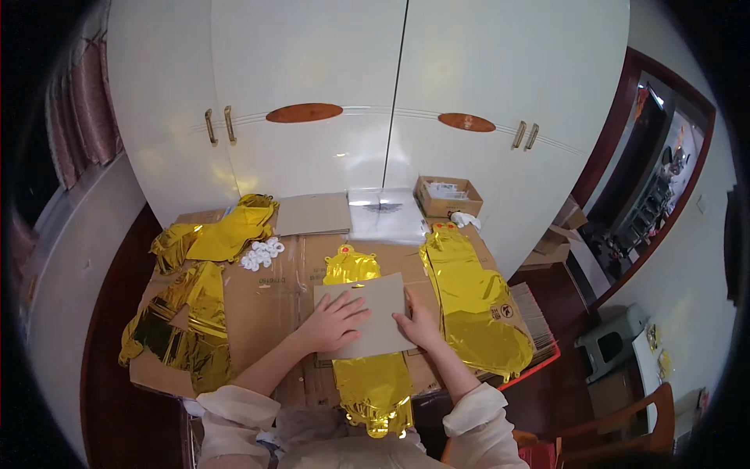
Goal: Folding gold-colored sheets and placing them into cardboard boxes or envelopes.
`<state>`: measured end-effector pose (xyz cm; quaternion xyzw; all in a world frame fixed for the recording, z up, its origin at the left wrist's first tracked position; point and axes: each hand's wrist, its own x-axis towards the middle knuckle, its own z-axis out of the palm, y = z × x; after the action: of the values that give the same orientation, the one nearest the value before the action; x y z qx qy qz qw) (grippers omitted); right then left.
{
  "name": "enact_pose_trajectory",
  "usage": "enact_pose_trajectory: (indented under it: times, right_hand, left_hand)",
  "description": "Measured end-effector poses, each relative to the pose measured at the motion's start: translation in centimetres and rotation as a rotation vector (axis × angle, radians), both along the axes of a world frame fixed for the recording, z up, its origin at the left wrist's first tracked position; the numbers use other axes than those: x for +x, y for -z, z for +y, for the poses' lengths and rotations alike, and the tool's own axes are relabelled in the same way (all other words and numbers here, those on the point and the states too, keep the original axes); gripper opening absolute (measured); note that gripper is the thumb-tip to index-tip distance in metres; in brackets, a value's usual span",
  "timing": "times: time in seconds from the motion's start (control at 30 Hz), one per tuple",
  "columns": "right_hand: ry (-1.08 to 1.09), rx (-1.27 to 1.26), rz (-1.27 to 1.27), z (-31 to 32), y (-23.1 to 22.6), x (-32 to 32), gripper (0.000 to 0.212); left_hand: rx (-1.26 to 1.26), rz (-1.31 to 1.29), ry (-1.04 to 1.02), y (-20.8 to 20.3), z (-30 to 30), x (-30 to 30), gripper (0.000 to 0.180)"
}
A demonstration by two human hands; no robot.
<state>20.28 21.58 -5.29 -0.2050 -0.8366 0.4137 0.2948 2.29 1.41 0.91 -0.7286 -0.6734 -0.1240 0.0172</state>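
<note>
A grey-beige cardboard sheet lies across a gold foil balloon, whose ends stick out beyond its far and near edges. My left hand rests flat on the sheet with its fingers spread. At the sheet's right edge, my right hand has its thumb on top and its fingers along the side, gripping it. Flat gold foil balloons are spread to the right. More crumpled gold foil balloons lie to the left, and another folded pile sits at the far left.
The work surface is brown cardboard. Along its back are white ring-like pieces, stacked cardboard sheets, clear plastic bags and a small box with packets. A white cabinet stands behind; a grey stool is at right.
</note>
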Motion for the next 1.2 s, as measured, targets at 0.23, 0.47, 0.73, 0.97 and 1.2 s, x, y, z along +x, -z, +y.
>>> enact_pose_trajectory:
  times: [0.23, 0.47, 0.73, 0.97, 1.2]
  right_hand:
    - [0.089, 0.343, -0.171, -3.5, -4.7, 2.3, 0.052]
    - [0.118, 0.557, -0.16, -4.8, -5.4, 3.1, 0.039]
    - [-0.228, 0.645, -0.245, -8.9, -8.0, 8.9, 0.029]
    - [-0.27, 0.666, -0.376, -13.4, -6.5, 12.5, 0.036]
    - [-0.266, 0.652, -0.383, -13.4, -5.9, 12.7, 0.036]
  left_hand:
    - [-0.08, 0.017, -0.014, 1.1, -0.1, -0.4, 0.054]
    - [0.024, 0.03, -0.017, 1.8, -0.4, -0.4, 0.051]
    - [0.078, 0.04, -0.016, 1.9, -0.3, -0.3, 0.051]
    - [0.073, 0.047, -0.025, 1.9, -0.3, -0.3, 0.051]
    - [0.081, 0.046, -0.028, 1.8, -0.4, -0.3, 0.05]
